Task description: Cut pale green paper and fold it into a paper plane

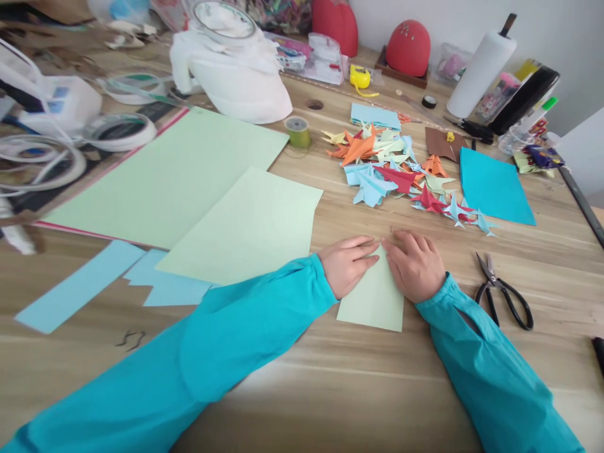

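A small sheet of light green paper (372,305) lies flat on the table in front of me, its top end between my hands. My left hand (348,265) holds the paper's upper left side, fingers close together and reaching across it. From the other side, my right hand (416,265) holds the upper right edge with bent fingers. The fingertips almost meet at the top, so the paper's upper edge is mostly hidden. Beyond the hands lies a heap of folded paper planes (372,182) in orange, blue, red and pale green.
Black-handled scissors (493,283) lie open right of my right hand. Larger green sheets (245,233) and blue paper strips (80,286) are at left. Behind stand a thread spool (297,132), a white bag (231,75) and a yellow tape measure (360,77). Blue paper (495,185) is at right.
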